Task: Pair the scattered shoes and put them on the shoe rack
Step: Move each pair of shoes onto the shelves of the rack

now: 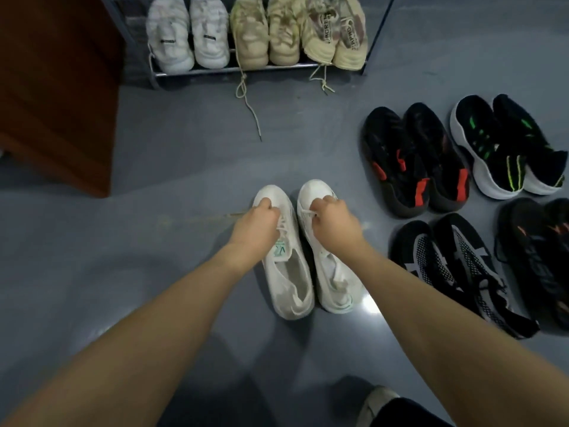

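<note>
Left hand grips the left white shoe, right hand pinches its partner by the laces, dead centre. Shoe rack at twelve o'clock holds six pale sneakers; black pairs at three.

white shoe pair | side by side, upright | floor, below rack

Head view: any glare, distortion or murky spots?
Head view: glare on the floor beside the white shoes; wide-angle bend in the shoe rack; the black shoes lose detail in dimness; both hands sharp, left hand, right hand.
</note>
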Available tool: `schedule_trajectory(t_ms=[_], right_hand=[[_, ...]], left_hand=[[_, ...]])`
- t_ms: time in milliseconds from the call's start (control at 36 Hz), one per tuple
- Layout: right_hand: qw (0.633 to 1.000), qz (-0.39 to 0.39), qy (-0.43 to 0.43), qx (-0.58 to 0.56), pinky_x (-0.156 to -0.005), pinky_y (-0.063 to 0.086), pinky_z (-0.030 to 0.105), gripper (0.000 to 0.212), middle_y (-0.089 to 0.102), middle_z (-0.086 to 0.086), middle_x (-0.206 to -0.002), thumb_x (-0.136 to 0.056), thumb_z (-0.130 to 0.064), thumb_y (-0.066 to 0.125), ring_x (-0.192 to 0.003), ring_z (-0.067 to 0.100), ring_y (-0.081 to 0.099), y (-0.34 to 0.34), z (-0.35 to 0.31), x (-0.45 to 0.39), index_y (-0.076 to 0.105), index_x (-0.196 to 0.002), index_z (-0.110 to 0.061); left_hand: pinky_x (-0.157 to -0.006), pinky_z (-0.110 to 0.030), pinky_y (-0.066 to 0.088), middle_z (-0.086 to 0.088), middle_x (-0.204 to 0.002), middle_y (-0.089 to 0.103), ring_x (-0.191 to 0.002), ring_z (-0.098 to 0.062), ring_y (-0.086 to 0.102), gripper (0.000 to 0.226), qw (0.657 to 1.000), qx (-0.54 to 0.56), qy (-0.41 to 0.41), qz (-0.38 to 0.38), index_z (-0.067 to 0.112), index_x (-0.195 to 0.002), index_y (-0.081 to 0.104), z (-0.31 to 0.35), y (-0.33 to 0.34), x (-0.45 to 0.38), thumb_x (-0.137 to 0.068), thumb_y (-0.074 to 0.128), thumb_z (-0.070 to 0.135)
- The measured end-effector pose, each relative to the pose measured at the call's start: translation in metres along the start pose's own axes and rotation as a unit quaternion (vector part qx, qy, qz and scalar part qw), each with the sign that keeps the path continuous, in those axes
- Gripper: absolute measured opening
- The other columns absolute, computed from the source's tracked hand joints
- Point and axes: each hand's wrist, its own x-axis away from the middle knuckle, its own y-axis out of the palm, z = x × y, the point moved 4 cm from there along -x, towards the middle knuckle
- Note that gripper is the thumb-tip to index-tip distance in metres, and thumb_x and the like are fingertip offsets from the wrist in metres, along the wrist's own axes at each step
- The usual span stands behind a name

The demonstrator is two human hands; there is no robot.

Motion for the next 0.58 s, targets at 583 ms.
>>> schedule_trajectory(t_ms=[583], right_hand=[[0.992,0.037,-0.102,0.058,-0.083,0.034,0.037,0.025,0.053,0.012,-0.105,-0.082,-0.024,0.060,-0.097,0.033,0.047,0.009,-0.016,0.024,0.058,-0.097,-0.004]], left_hand=[[-0.102,-0.037,0.025,-0.009,-0.116,0.052,-0.114,-0.029,0.042,0.033,0.999,-0.020,0.039,-0.018,0.011,-0.105,0.057,-0.022,0.011,0.024,-0.090,0.046,0.037]])
